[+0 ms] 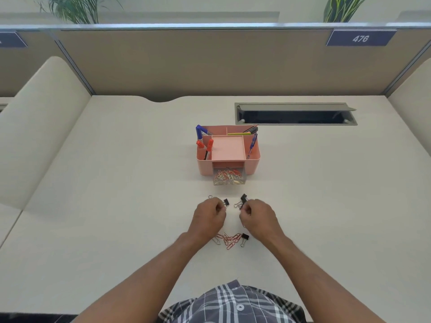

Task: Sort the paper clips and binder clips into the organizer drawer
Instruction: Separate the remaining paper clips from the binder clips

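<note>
From the head view, the left hand (208,213) pinches a black binder clip (226,202) and the right hand (255,214) pinches another binder clip (243,198), both just above the desk (116,183). Ahead, the pink organizer (227,152) has its clear drawer (229,177) pulled open and full of paper clips. Loose paper clips (229,240) and a third binder clip (244,237) lie between the wrists.

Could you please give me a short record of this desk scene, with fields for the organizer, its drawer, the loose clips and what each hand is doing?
organizer: pink desk organizer, pens and markers in its compartments
drawer: clear drawer pulled out at the front, holding many paper clips
loose clips: red paper clips and a black binder clip near the wrists
left hand: left hand pinching at a small binder clip
right hand: right hand pinching at another binder clip
</note>
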### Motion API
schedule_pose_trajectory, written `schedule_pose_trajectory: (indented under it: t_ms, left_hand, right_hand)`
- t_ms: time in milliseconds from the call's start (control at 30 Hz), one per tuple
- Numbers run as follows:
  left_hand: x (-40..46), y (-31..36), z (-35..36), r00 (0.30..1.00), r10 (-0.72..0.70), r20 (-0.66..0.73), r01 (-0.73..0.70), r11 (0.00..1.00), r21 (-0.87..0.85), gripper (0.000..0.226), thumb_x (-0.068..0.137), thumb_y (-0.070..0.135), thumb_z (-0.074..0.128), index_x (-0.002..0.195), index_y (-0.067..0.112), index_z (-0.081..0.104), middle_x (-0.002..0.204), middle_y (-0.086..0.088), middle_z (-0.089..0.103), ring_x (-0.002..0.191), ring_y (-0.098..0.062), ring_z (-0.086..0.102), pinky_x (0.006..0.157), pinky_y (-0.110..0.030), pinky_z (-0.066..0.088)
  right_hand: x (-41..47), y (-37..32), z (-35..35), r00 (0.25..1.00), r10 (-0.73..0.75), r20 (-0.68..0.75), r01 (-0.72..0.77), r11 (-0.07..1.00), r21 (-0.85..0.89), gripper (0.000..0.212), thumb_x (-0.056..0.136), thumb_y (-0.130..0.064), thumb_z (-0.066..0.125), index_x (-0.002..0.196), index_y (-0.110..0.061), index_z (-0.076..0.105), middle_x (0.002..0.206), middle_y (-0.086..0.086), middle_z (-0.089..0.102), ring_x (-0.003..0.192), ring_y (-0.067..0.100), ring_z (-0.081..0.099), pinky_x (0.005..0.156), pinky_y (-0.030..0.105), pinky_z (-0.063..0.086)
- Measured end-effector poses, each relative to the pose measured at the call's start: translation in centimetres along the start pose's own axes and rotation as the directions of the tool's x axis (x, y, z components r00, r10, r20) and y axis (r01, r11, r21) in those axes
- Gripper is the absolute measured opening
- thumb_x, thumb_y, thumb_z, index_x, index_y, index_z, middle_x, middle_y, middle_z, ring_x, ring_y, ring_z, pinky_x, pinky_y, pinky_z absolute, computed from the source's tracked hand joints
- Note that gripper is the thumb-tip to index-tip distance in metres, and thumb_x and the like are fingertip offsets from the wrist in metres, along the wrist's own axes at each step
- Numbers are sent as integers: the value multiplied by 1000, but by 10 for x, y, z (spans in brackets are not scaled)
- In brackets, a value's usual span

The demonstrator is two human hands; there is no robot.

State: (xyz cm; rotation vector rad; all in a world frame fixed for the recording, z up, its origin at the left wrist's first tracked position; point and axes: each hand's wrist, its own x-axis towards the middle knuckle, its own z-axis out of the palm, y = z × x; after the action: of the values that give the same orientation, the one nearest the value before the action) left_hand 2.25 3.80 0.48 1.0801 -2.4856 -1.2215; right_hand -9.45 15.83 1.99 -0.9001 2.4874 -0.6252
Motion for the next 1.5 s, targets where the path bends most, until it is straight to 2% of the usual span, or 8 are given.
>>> schedule_pose_trajectory:
  t_ms: [200, 400, 533, 733, 867, 1100, 1367, 1500]
  left_hand:
    - [37, 32, -28, 979, 85, -186, -101, 992, -81, 9, 89, 12, 60, 84, 17, 65, 76, 5, 66, 71, -13, 62, 66, -27, 52]
    - [55, 48, -36, 963, 169, -212, -175, 985, -9, 12, 92, 8, 57, 88, 16, 65, 80, 2, 65, 73, -14, 59, 64, -26, 50]
    - [35, 36, -32, 935, 265, -236, -276, 961, -13, 13, 87, 3, 60, 90, 16, 62, 81, 5, 61, 70, -9, 54, 63, -18, 46]
    - [-21, -15, -13, 958, 276, 80, -283, 954, 98, 27, 76, 0, 59, 97, 17, 64, 93, 8, 58, 81, -9, 53, 75, -23, 46]
    - [-40, -36, -11, 945, 270, 184, -310, 921, 238, 33, 66, 7, 63, 98, 15, 68, 101, 2, 58, 98, -19, 53, 84, -33, 44]
    - [-37, -40, -8, 939, 315, 139, -344, 874, 343, 13, 85, 22, 63, 95, 17, 69, 99, 1, 56, 95, -21, 53, 80, -34, 43]
    - [-29, -38, -5, 941, 315, 126, -339, 874, 348, 12, 88, 23, 60, 93, 14, 67, 97, -1, 58, 93, -21, 53, 81, -32, 44]
    - [-29, -38, -4, 945, 308, 112, -328, 891, 315, 9, 86, 20, 62, 90, 12, 65, 93, -2, 57, 91, -22, 53, 82, -34, 45]
  right_hand:
    - [36, -32, -37, 976, -112, -188, 121, 992, 40, 15, 88, -18, 56, 76, -13, 63, 73, 2, 63, 68, 22, 57, 60, 31, 43]
    - [55, -51, -48, 975, -154, -157, 158, 987, 8, 21, 92, -15, 51, 86, -10, 70, 83, 7, 70, 74, 25, 62, 68, 38, 53]
    - [38, -37, -46, 959, -193, -208, 212, 975, 71, 16, 89, -14, 54, 79, -12, 66, 76, 3, 66, 71, 21, 60, 64, 39, 51]
    - [2, 6, -11, 995, 6, 102, 3, 996, -91, 19, 88, -25, 57, 78, -16, 70, 84, 0, 71, 78, 20, 63, 68, 29, 49]
    - [-13, 17, 17, 994, 31, 107, -10, 981, -194, 19, 89, -24, 56, 75, -12, 61, 87, 7, 64, 82, 29, 61, 68, 32, 45]
    - [-10, 7, 31, 994, -14, 105, 32, 985, -170, 14, 83, -8, 48, 87, -7, 62, 99, 10, 62, 89, 28, 58, 70, 33, 45]
    - [-7, 10, 22, 985, -52, 162, 62, 996, -62, 10, 82, -13, 48, 79, -16, 56, 83, -2, 61, 75, 20, 57, 65, 32, 46]
    - [-14, 9, 24, 956, -160, 246, 173, 984, -34, 24, 89, -15, 46, 106, -22, 62, 95, -2, 66, 82, 17, 59, 69, 29, 45]
